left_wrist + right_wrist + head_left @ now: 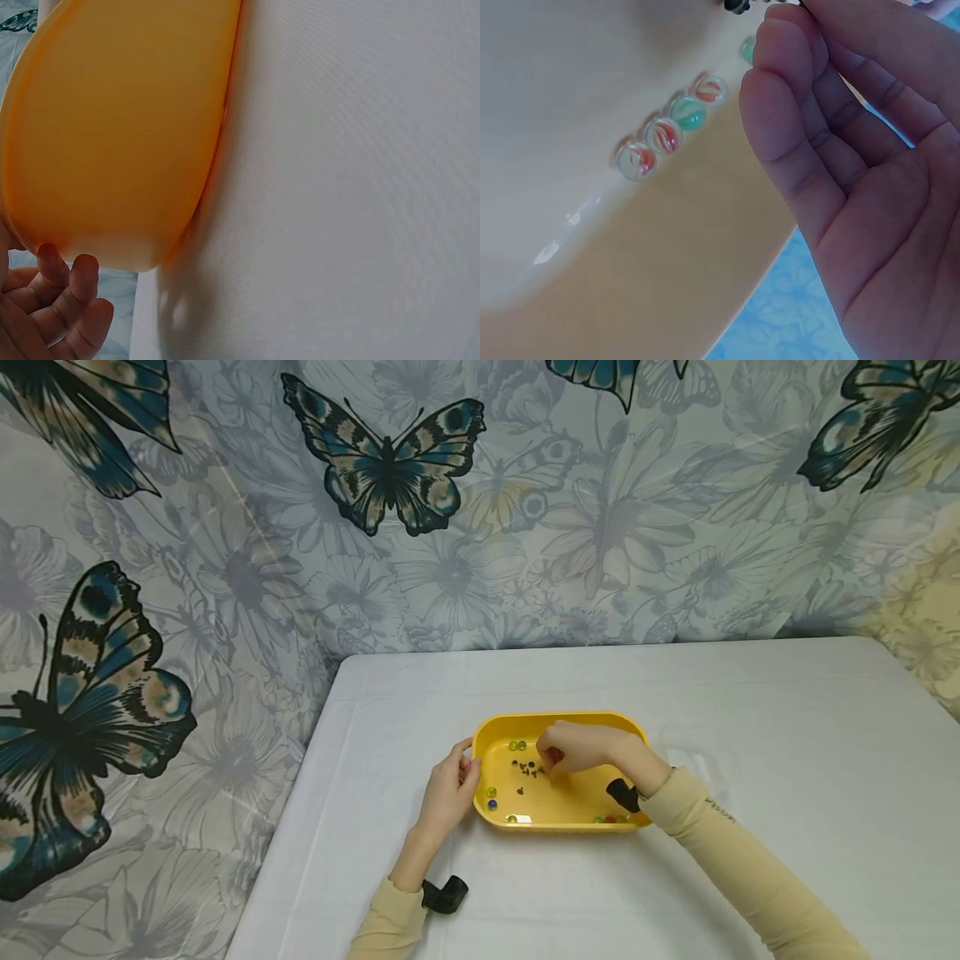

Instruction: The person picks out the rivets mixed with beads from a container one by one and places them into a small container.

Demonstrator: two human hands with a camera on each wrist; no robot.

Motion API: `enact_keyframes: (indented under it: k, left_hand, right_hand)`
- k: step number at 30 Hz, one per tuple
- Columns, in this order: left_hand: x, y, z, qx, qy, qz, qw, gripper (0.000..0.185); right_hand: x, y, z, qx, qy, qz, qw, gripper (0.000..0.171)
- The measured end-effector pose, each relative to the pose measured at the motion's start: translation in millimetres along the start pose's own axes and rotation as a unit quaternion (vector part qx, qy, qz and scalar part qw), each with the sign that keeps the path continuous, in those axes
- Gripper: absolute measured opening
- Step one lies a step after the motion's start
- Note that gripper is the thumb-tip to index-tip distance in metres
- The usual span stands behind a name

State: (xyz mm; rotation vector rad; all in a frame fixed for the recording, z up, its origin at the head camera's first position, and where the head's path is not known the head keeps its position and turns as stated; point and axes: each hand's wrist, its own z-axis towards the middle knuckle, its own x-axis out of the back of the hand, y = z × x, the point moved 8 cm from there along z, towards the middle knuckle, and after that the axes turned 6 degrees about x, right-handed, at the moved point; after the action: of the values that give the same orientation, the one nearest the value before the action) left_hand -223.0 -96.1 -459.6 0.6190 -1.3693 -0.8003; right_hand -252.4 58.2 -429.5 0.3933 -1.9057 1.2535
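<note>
A yellow tray [558, 810] with rounded corners lies on the table. My left hand [452, 789] holds its left rim; in the left wrist view several fingers [84, 281] curl loosely below the tray's end. Inside the tray, my right hand [581, 747] has its fingers bent down, thumb and fingertips together, beside small dark pieces [527, 768] that look like tiny metal hardware. In the right wrist view a dark bit shows where thumb and finger meet, at the frame's top edge. Red-striped and green glass marbles [664, 136] line the tray wall near that hand.
Yellowish marbles [517, 746] sit toward the tray's upper left. A blue marble [492, 805] lies at its lower left. White cloth covers the table [405, 693], whose far edge meets a butterfly-print backdrop [450, 585]. Each wrist wears a black camera [445, 895].
</note>
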Motion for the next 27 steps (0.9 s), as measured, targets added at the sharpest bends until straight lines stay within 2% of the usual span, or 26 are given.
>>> enact_keyframes:
  k: [22,27]
  left_hand:
    - [0.3,-0.2,-0.3,0.005,-0.001,0.001,1.0000,0.037]
    - [0.1,-0.6,-0.1,0.004,0.000,0.002,1.0000,0.036]
  right_hand:
    - [17.6,0.0,-15.6,-0.003,0.020,-0.014,1.000,0.013]
    - [19.5,1.8,-18.6,-0.015,0.022,-0.002,1.000,0.013]
